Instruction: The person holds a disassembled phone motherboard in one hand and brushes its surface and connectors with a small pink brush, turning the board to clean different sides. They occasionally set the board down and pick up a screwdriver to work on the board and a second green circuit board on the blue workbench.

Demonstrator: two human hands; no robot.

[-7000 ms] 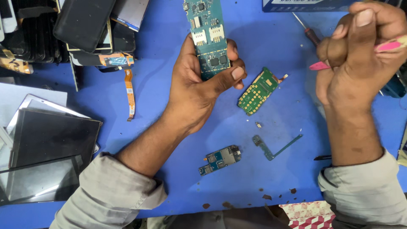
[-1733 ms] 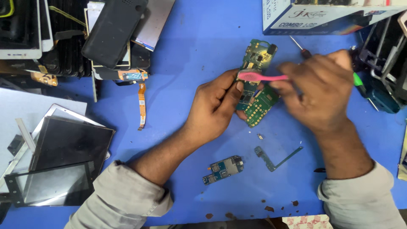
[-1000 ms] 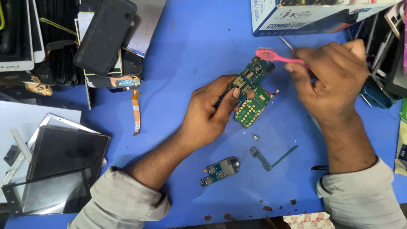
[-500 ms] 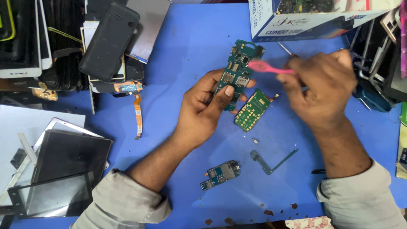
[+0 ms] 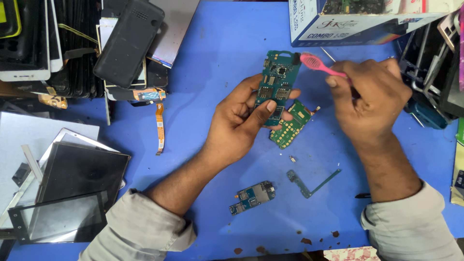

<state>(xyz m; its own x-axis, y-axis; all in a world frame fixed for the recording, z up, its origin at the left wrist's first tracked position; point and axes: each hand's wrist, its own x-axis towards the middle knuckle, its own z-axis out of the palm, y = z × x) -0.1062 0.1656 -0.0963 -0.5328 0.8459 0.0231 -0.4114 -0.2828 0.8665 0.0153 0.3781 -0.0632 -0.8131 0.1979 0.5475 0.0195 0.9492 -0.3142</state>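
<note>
The handle of the pink toothbrush [image 5: 320, 66] disappears inside the right hand [image 5: 369, 101], whose fingers are curled tight around it, so only the head and a short length of neck show. The lower end of the green circuit board [image 5: 276, 82] is covered by the left hand [image 5: 240, 121], which pinches it between thumb and fingers and holds it tilted just above the blue tabletop [image 5: 217, 43]. A second board, the keypad board [image 5: 290, 126] with its gold dots, lies on the tabletop partly under that left hand. At the top edge a white and blue cardboard box [image 5: 348, 24] is cut off by the frame; its side carries dark blue print, and its open top is hard to make out. A black phone back cover [image 5: 128, 41] leans on a stack of phones and screens at the upper left, many cropped. Nearer the person lie a small blue board [image 5: 252, 197], a thin green flex strip [image 5: 309, 183] and, to the left, an orange ribbon cable [image 5: 159, 126].

Against half a second ago, the brush head has moved left onto the top corner of the circuit board, and the board itself is held a little more upright.
</note>
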